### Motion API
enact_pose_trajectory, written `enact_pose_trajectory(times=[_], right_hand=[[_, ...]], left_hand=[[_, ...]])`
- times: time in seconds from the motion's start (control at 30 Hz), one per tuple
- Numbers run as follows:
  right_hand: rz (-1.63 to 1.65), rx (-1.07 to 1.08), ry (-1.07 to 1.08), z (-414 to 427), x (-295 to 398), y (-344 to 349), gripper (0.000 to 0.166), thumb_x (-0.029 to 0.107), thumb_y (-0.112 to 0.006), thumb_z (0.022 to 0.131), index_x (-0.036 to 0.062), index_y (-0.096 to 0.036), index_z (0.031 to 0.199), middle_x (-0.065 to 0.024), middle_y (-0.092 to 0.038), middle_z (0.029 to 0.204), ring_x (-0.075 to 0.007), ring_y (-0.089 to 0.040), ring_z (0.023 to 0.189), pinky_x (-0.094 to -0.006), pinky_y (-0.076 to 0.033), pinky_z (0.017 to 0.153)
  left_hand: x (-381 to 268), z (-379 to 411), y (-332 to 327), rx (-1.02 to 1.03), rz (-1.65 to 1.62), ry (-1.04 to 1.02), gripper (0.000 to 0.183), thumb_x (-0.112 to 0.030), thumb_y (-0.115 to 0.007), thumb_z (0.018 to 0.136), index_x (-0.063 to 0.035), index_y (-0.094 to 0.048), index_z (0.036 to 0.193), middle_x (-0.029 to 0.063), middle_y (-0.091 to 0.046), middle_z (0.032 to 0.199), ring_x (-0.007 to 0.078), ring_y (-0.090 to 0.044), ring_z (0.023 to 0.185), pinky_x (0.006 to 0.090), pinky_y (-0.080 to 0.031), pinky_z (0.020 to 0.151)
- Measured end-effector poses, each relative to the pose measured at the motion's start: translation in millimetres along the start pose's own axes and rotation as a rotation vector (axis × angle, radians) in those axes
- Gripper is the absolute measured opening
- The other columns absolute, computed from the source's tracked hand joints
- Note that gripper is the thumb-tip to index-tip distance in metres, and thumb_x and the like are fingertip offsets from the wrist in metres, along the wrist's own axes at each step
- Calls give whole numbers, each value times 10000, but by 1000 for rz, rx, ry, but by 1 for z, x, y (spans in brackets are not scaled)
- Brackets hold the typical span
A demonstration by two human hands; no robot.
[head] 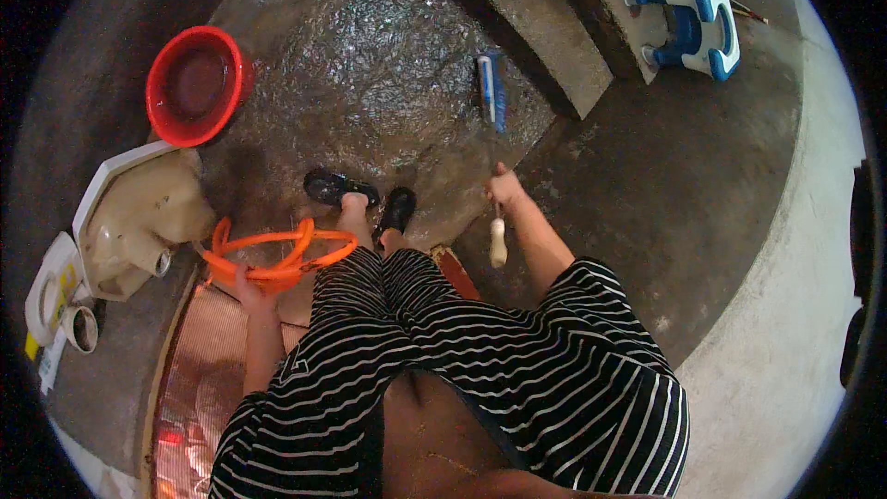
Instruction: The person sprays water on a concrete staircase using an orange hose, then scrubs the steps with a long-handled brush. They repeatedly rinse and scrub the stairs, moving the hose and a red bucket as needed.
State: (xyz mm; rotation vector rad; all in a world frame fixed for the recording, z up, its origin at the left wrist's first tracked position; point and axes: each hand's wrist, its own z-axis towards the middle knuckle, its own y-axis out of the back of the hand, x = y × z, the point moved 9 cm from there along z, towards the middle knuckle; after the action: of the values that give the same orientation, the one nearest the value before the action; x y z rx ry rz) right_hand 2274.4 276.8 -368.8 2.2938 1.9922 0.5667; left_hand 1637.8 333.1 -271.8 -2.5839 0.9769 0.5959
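Observation:
My left hand (255,290) grips a loosely coiled orange hose (280,270) at the lower left, beside my leg. A wet concrete floor (388,62) glistens beyond my black shoes. My right hand (506,187) is closed around the thin shaft of a long-handled tool. This tool has a blue and white head (490,93), held over the wet floor; whether it touches the surface I cannot tell. Its pale handle (497,242) sticks out behind my fist, towards me. Left of the hose lies a tan ceramic sanitary fixture (149,211) with a round outlet, tilted on its side.
A red plastic basin (197,86) stands at the left. Concrete steps (527,21) rise at the upper right, near a blue and white plastic stool (693,28). A pipe fitting (80,329) and a ribbed copper-coloured sheet (201,360) lie at lower left. A reddish block (457,274) is beside my leg.

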Motion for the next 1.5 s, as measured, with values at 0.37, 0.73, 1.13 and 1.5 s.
enact_pose_trajectory(times=[0.37, 0.73, 1.13, 1.5], right_hand=[[-67, 362, 30, -191, 153, -43, 632, 4, -505, 835, 119, -246, 1400, 25, -420, 639, -88, -360, 499, -232, -294, 421], [-1048, 273, 167, 39, 257, -137, 323, 295, -481, 831, 77, -458, 1068, -95, -520, 675, -217, -485, 564, -366, -393, 507], [-1245, 1167, 82, -116, 215, -320, 670, 38, -502, 764, 47, -209, 1366, -31, -485, 657, -110, -416, 469, -284, -396, 423], [-1835, 721, 542, -15, 420, -83, 531, 264, -452, 913, 159, -244, 1391, -144, -587, 944, -262, -561, 764, -363, -454, 581]], left_hand=[[-11, 9, 26, -43, -165, -56, 93, -154, -543, 848, -100, -492, 793, 10, -506, 716, 157, -505, 681, 323, -450, 684], [3, -30, 33, -309, -361, -136, 88, -113, -563, 825, -71, -489, 849, 28, -507, 756, 139, -503, 703, 295, -452, 654], [27, -131, -22, -688, -471, -379, 218, -88, -594, 815, -72, -453, 981, 30, -488, 773, 146, -505, 706, 296, -447, 630], [83, -136, -42, -743, -801, -335, 234, -82, -593, 796, -74, -471, 995, 19, -495, 742, 127, -498, 679, 272, -440, 623]])
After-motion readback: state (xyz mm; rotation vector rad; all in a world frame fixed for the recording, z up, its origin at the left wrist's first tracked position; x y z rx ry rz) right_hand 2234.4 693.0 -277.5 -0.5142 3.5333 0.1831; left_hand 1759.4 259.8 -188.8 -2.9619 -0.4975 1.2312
